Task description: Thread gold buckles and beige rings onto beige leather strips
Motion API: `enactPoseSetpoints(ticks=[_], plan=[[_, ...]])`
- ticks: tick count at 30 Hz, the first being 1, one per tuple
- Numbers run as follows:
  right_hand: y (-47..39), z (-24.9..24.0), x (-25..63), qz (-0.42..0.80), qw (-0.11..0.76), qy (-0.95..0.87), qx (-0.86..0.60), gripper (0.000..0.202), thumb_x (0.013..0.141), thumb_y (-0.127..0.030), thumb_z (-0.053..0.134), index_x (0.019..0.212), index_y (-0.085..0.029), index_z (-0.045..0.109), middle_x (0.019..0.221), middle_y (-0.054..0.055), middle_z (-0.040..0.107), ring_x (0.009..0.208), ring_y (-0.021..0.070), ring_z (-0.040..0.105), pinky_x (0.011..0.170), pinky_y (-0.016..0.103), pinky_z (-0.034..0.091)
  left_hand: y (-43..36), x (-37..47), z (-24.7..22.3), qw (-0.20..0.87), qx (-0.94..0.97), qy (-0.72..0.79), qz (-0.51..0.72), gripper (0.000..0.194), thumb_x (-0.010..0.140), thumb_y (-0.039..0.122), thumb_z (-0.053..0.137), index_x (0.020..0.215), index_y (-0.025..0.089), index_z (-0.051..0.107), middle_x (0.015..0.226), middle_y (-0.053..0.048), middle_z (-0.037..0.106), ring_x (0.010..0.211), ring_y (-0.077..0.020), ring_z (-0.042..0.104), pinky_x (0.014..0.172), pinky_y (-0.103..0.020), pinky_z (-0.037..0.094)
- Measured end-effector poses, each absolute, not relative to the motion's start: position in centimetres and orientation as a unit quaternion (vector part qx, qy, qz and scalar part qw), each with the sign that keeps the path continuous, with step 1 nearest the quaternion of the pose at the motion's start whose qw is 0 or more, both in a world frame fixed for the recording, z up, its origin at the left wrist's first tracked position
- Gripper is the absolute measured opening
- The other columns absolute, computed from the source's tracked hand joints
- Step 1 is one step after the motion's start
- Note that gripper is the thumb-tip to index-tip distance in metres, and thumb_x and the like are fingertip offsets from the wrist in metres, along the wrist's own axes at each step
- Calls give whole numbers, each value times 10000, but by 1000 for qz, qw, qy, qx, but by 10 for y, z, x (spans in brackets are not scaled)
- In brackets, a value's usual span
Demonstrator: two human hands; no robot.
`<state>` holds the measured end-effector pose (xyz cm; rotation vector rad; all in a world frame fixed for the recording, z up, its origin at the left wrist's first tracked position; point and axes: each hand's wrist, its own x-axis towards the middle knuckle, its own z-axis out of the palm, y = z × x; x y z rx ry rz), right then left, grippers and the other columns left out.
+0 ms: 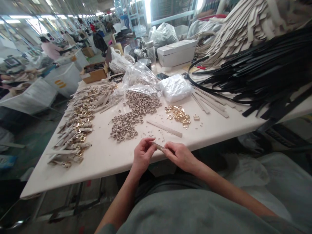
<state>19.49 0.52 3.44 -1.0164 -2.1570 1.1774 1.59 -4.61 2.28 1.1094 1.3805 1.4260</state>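
Note:
Both my hands meet at the table's front edge around a short beige strap (159,147). My left hand (143,153) pinches its left end between thumb and fingers. The other end is gripped by my right hand (180,155), whose fingers hide part of it. Just beyond them a single flat beige strap (164,128) lies on the table. Past it to the right is a small heap of gold buckles (179,114), with one buckle (196,117) apart. Many small beige strap loops (124,126) spread out to the left, running back to an opened plastic bag (140,76).
Bundles of straps with buckles (80,123) line the left side of the table (102,162). Long black straps (248,65) and a pile of beige straps (243,29) fill the right. A white box (177,53) and a plastic packet (175,87) stand behind. A person (50,48) sits far left.

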Motion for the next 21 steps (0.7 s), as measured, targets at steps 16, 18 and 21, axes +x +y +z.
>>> enactPoseSetpoints(ticks=[16, 18, 21], plan=[[48, 26, 222, 583, 470, -481, -456, 286, 806, -457, 666, 724, -199, 570, 645, -24, 593, 458, 76, 425, 435, 232, 335, 69, -32, 31, 313, 614, 586, 426, 157, 769, 315, 701, 839, 183, 750, 711, -21, 697, 624, -141, 588, 598, -250, 441], [49, 25, 222, 591, 488, -459, -449, 298, 801, -462, 683, 727, -197, 569, 645, -25, 591, 459, 71, 420, 428, 227, 322, 85, -18, 31, 312, 637, 581, 399, 128, 766, 288, 704, 830, 186, 749, 722, -25, 703, 640, -148, 599, 611, -256, 443], [48, 23, 222, 595, 494, -462, -434, 327, 803, -484, 691, 718, -198, 559, 640, -28, 585, 464, 71, 431, 439, 227, 339, 108, 5, 35, 280, 676, 590, 341, 111, 773, 262, 714, 854, 198, 754, 762, -36, 712, 661, -161, 613, 654, -275, 458]])
